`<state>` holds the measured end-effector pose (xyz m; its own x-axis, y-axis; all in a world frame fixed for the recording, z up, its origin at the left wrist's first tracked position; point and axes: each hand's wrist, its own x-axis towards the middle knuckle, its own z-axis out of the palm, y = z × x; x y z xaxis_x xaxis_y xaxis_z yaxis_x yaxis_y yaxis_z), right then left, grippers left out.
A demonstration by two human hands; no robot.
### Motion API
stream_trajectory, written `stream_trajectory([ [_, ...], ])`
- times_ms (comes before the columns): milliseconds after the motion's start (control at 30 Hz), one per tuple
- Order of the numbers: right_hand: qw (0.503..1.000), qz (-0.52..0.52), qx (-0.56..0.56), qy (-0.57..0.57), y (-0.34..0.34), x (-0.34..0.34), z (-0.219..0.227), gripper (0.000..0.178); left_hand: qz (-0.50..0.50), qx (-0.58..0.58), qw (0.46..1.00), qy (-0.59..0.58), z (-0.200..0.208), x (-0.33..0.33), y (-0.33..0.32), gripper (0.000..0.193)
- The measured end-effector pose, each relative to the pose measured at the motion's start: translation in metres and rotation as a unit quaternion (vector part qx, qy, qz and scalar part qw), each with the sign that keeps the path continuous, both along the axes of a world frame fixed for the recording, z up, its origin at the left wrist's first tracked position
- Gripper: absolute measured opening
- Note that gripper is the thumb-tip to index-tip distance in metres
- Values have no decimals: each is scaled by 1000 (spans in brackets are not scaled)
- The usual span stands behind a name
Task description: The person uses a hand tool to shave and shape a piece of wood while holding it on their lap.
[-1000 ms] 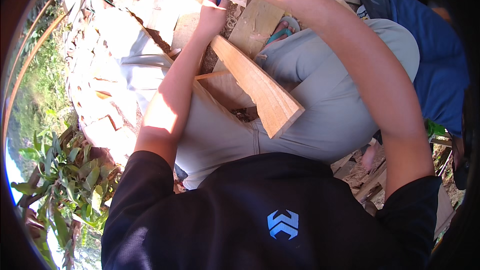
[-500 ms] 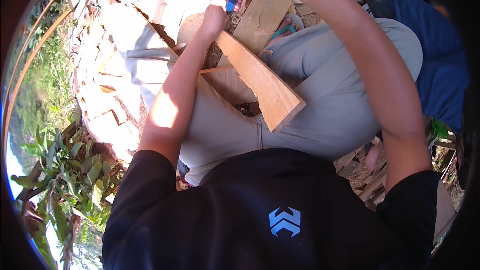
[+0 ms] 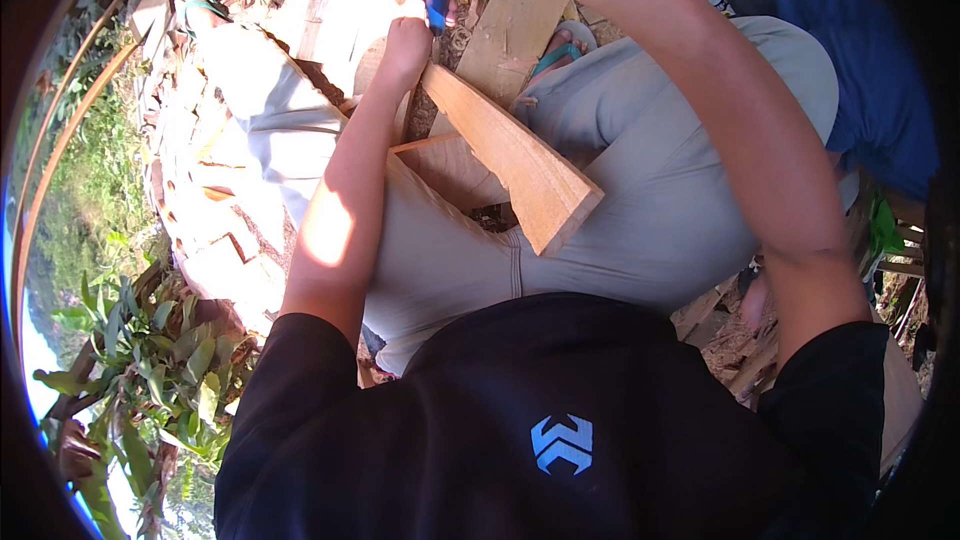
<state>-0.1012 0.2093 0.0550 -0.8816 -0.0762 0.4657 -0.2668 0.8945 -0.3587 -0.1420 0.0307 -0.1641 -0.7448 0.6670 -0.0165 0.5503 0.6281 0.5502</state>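
Observation:
My left hand [image 3: 408,44] is closed around an upright blue handle [image 3: 436,6] with a shiny round end, which looks like a chisel's. Any blade below it is hidden. That fist is at the far end of a pale wooden board [image 3: 515,160], which slants toward me between my thighs. The board is wider at its near end, and its left edge is jagged. My right forearm [image 3: 690,25] reaches up past the top edge of the picture, so the hand on it is out of sight.
Flat wood pieces [image 3: 508,35] and shavings lie around my sandalled feet. Another wooden piece [image 3: 455,168] stands beneath the board. Leafy plants [image 3: 150,360] grow at the left. Somebody in dark blue clothing [image 3: 870,80] is close by on the right.
The whole view has shifted slightly. My left hand and the blue handle sit a little farther left, and the handle is more upright. My right forearm has also moved left.

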Motion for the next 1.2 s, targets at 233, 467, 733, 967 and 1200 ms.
stream_trajectory([
  [233, 988, 12, 61, 144, -2, 10, 2, 21, 89, 286, 897, -324, -1, 3, 4, 22],
  [467, 992, 8, -49, 114, 2, 18, 5, 27, 115, 354, 842, -390, -9, 4, 2, 44],
  [733, 960, 55, -25, 273, 5, 11, -17, 23, 131, 272, 898, -320, 3, 16, 20, 50],
  [967, 952, 114, -130, 251, -5, 24, -27, 20, 179, 228, 912, -288, 11, 20, 15, 39],
  [1200, 962, 96, -135, 217, -1, 29, -21, 21, 157, 272, 891, -329, 19, 25, 16, 57],
])
